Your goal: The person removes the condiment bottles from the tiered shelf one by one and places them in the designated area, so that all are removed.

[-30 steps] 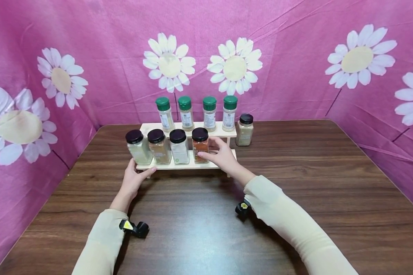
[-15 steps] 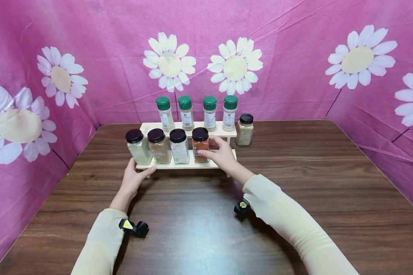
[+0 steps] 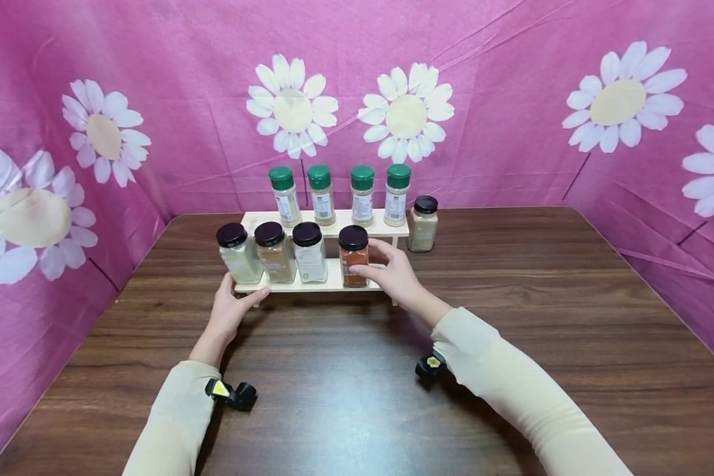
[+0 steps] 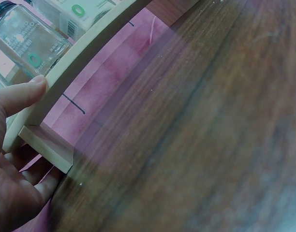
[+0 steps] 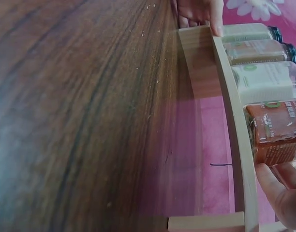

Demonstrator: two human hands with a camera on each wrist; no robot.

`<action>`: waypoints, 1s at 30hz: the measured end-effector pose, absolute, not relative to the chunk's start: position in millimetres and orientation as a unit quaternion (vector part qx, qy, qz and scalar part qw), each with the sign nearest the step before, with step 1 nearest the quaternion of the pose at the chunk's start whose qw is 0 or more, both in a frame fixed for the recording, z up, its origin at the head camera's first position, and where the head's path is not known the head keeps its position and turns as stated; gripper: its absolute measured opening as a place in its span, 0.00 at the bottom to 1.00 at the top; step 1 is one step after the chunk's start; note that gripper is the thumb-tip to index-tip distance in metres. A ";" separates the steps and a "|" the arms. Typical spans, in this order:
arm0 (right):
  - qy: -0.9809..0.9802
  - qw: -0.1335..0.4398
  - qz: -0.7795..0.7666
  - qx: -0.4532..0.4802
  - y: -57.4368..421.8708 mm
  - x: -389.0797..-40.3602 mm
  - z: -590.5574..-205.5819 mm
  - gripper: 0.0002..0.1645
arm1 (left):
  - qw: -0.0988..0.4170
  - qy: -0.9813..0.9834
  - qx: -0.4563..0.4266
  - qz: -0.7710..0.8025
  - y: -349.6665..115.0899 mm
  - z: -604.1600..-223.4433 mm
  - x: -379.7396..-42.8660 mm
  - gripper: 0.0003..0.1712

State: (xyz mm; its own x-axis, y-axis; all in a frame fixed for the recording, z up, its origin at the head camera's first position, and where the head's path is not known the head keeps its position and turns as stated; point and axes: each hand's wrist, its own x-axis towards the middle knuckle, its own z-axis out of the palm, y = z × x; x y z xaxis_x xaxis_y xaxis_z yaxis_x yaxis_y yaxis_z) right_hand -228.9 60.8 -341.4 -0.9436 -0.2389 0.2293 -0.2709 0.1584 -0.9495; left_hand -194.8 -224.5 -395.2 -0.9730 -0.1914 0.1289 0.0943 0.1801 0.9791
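A two-tier pale wooden spice rack (image 3: 333,279) stands on the table. My left hand (image 3: 232,311) grips its lower left corner; in the left wrist view the thumb (image 4: 23,96) lies on the shelf's front edge and the fingers wrap the side. With my right hand (image 3: 395,272) I hold a square glass spice jar of red powder (image 3: 351,256), black-lidded, at the right part of the lower shelf. Left of it stand a white-powder jar (image 3: 312,261), a brown-powder jar (image 3: 278,263) and a pale green jar (image 3: 242,261), all with black lids.
On the upper shelf stand several green-capped shaker bottles (image 3: 362,201). Another black-lidded jar (image 3: 422,228) stands on the brown wooden table (image 3: 523,297), right of the rack. A pink flowered cloth (image 3: 500,86) hangs behind.
The right hand has shifted slightly right and toward me with the red-powder jar, widening the gap to the white-powder jar. The left hand has stayed on the rack's corner.
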 end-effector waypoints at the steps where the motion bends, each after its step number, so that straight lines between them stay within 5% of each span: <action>1: -0.760 0.010 0.628 0.167 62.6 -227.8 -341.1 0.30 | 0.111 -0.760 0.032 -0.640 -224.6 -395.3 -194.9 0.35; 30: -0.789 0.053 0.585 0.181 145.8 -210.5 -340.4 0.28 | 0.114 -0.761 0.031 -0.638 -224.5 -396.1 -195.3 0.34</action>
State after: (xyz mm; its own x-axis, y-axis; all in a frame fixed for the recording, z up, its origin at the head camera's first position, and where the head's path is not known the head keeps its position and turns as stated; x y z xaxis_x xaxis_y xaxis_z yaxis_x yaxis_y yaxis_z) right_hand -210.5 145.8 -340.4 -0.9290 -0.2230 0.2955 -0.3474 0.2500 -0.9038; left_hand -195.3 -224.5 -396.1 -0.9722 -0.1927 0.1333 0.0979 0.1830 0.9782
